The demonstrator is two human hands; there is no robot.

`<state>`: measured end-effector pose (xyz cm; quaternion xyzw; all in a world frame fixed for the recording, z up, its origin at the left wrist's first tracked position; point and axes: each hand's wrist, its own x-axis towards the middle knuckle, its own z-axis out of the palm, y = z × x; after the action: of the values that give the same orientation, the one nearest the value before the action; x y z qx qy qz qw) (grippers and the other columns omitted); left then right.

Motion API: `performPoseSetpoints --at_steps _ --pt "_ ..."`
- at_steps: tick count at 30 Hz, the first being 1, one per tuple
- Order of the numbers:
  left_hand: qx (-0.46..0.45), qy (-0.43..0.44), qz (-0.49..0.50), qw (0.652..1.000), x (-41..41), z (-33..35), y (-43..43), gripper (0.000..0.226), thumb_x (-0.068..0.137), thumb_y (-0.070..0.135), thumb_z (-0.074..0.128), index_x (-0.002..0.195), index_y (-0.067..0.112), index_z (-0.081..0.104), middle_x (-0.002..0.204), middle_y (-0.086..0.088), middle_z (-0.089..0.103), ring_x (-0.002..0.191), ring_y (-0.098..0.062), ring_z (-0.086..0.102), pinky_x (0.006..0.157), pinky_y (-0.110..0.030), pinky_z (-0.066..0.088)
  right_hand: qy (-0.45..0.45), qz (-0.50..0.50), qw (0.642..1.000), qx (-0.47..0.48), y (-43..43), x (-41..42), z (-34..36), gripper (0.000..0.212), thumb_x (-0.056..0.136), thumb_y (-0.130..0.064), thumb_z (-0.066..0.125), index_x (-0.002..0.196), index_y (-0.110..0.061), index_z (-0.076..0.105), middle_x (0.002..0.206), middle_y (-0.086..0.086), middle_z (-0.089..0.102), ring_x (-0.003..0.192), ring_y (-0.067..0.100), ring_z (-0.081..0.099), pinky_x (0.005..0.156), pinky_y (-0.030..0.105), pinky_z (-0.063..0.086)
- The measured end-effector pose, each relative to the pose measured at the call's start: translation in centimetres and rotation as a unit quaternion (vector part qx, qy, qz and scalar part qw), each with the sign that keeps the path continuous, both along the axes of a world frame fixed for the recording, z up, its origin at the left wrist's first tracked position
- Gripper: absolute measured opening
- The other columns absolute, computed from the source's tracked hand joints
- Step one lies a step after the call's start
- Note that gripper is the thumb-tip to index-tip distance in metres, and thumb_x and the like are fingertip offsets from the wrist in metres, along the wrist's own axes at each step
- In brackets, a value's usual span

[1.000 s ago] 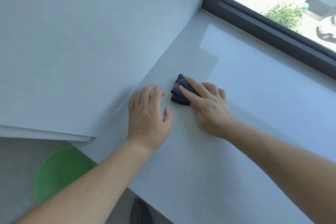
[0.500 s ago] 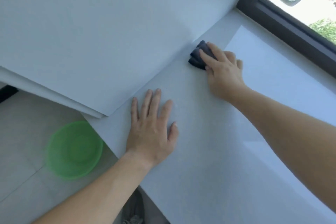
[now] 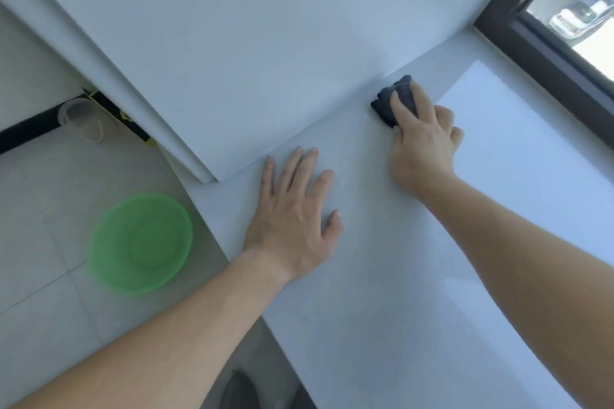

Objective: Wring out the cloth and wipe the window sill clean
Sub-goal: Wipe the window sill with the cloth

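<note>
Window sill (image 3: pixel 398 276): a pale, smooth ledge running from the near edge up to a dark window frame (image 3: pixel 531 26) at the upper right.
Wall (image 3: pixel 265 26): a white side wall meets the sill along its left edge and hems in the cloth on that side.
Cloth (image 3: pixel 385 104): a small dark folded wad on the sill, right at the joint with the wall and near the window corner.
Cloth direction: the part that shows runs lengthwise along the wall joint, its far corner pointing toward the window frame; the rest is hidden under fingers.
Right hand (image 3: pixel 422 143): presses down on the cloth with the first fingers stretched out over it, not wrapped round it.
Left hand (image 3: pixel 292 209): lies palm down on the bare sill, fingers spread and straight, holding nothing, apart from the cloth.
Floor below, left: a green basin (image 3: pixel 139 242) on pale tiles, and farther back a clear plastic cup (image 3: pixel 81 119).
Outside: a parked car (image 3: pixel 581 16), blurred.
</note>
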<state>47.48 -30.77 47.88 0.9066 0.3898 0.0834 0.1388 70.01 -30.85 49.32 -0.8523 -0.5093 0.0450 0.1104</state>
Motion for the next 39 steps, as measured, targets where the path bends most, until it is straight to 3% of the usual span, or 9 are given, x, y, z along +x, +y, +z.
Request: performPoseSetpoints --at_steps 5,9,11,14,17,23,29,35,39 --pt "-0.015 -0.086 0.027 0.996 -0.5 0.2 -0.2 0.044 0.083 0.032 0.053 0.119 0.006 0.055 0.136 -0.018 0.045 0.132 -0.032 0.034 0.117 -0.06 0.018 -0.002 0.172 0.985 -0.009 -2.6 -1.9 0.1 0.055 0.094 -0.009 0.041 0.138 -0.04 0.044 0.158 -0.016 0.021 0.125 0.026 0.031 0.092 0.037 0.018" --pt "-0.017 -0.142 0.064 0.988 -1.9 0.9 -0.9 0.042 0.082 0.026 0.053 0.118 0.005 0.058 0.134 -0.02 0.045 0.127 -0.035 0.037 0.11 -0.059 0.031 0.006 0.002 1.0 -0.012 -0.7 -1.2 0.6 0.054 0.091 -0.006 0.037 0.131 -0.042 0.044 0.157 -0.017 0.021 0.126 0.028 0.031 0.088 0.036 0.019" --pt "-0.022 -0.124 0.093 0.988 -3.0 1.4 -2.3 0.045 0.082 0.027 0.054 0.122 0.007 0.055 0.143 -0.021 0.04 0.135 -0.036 0.034 0.116 -0.06 0.02 0.021 -0.007 1.0 -0.007 -1.1 -5.0 0.6 0.058 0.089 -0.006 0.038 0.134 -0.042 0.041 0.158 -0.017 0.017 0.128 0.025 0.027 0.088 0.035 0.017" --pt "-0.032 -0.079 0.121 0.989 -4.3 1.7 -4.8 0.05 0.082 0.03 0.052 0.128 0.01 0.051 0.153 -0.023 0.029 0.146 -0.036 0.021 0.119 -0.06 0.005 0.019 0.129 0.991 -0.001 -4.2 -10.1 0.2 0.062 0.088 -0.008 0.042 0.14 -0.042 0.041 0.16 -0.014 0.018 0.126 0.023 0.028 0.09 0.034 0.015" --pt "-0.063 -0.069 0.155 0.984 -4.9 1.2 -6.6 0.052 0.085 0.034 0.045 0.131 0.012 0.048 0.157 -0.022 0.024 0.149 -0.034 0.014 0.119 -0.06 0.002 0.009 0.2 0.98 -0.018 -5.2 -9.1 0.4 0.058 0.091 -0.01 0.041 0.14 -0.042 0.043 0.159 -0.013 0.022 0.126 0.027 0.033 0.092 0.037 0.02" --pt "-0.07 -0.092 0.202 0.972 -4.4 0.3 -7.5 0.054 0.084 0.038 0.044 0.132 0.014 0.051 0.158 -0.015 0.029 0.151 -0.026 0.015 0.121 -0.053 0.002 0.017 -0.005 1.0 -0.001 -1.3 -6.9 0.7 0.061 0.09 -0.007 0.039 0.139 -0.043 0.041 0.158 -0.016 0.02 0.128 0.028 0.03 0.09 0.037 0.019" --pt "-0.043 -0.075 0.215 0.973 -4.1 0.3 -7.7 0.053 0.082 0.035 0.047 0.131 0.015 0.054 0.157 -0.014 0.032 0.15 -0.025 0.018 0.121 -0.055 0.005 -0.009 0.212 0.977 0.004 -4.5 -9.6 -0.1 0.061 0.089 -0.006 0.043 0.14 -0.04 0.043 0.158 -0.013 0.022 0.124 0.027 0.033 0.093 0.038 0.021" --pt "-0.026 -0.108 0.227 0.968 -4.0 -0.2 -7.7 0.051 0.084 0.037 0.044 0.129 0.014 0.054 0.155 -0.011 0.036 0.149 -0.024 0.022 0.121 -0.054 0.009 0.039 0.025 0.999 0.001 -0.5 -7.3 0.4 0.07 0.082 -0.004 0.037 0.14 -0.043 0.037 0.159 -0.018 0.014 0.127 0.026 0.028 0.088 0.034 0.018" --pt "-0.019 -0.115 0.242 0.963 -3.7 -0.3 -7.7 0.05 0.085 0.035 0.045 0.129 0.013 0.053 0.154 -0.008 0.037 0.149 -0.022 0.022 0.121 -0.051 0.007 0.008 0.267 0.963 0.014 -3.9 -10.0 -0.4 0.066 0.083 -0.007 0.04 0.14 -0.04 0.04 0.159 -0.014 0.019 0.121 0.026 0.031 0.087 0.032 0.015"
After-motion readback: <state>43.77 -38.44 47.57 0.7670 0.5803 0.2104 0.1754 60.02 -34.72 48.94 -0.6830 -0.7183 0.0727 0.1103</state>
